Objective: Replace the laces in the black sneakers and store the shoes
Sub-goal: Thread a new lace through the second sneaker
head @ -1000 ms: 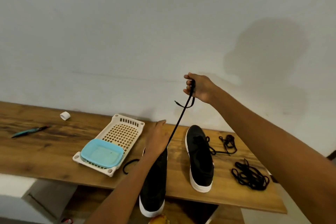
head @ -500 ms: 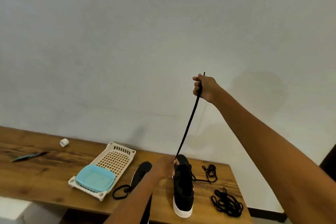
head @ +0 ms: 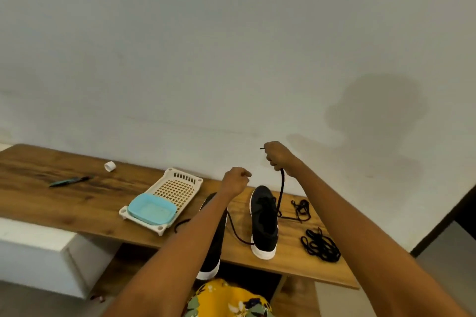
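Wooden table (head: 77, 203) ran along the wall. Two black sneakers lay on it: one (head: 264, 221) right of centre, the other (head: 213, 244) mostly behind the left forearm. I saw the right hand (head: 279, 159) raised, fingers curled tight round a black lace (head: 281, 190) hanging slack beneath the fist, looping toward the left sneaker. Left hand (head: 235, 181) curled; I couldn't tell whether it held anything.
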